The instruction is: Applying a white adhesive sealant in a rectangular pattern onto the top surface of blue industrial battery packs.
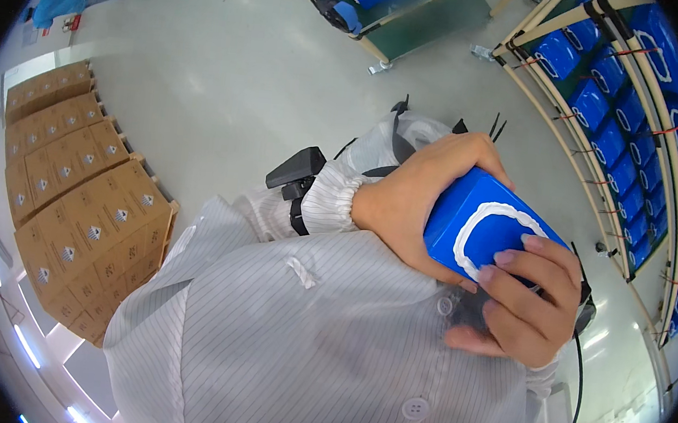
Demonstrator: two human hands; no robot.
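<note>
Both hands, left hand (pixel 413 202) and right hand (pixel 526 299), clamp blue box (pixel 480 225) | open floor (pixel 231 62) beyond

Stacked brown cartons (pixel 82 211) on the left, on grey floor (pixel 231 62). Rack (pixel 609 115) of blue boxes on the right. Cart (pixel 390 21) up top.

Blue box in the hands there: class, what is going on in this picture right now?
A person in a white striped work coat holds a blue box with a white oval mark close to the chest, gripped by both bare hands: the left hand wraps its far end, the right hand its near end. Stacked brown cartons stand on the floor to the left; a rack of similar blue boxes stands at right.
</note>
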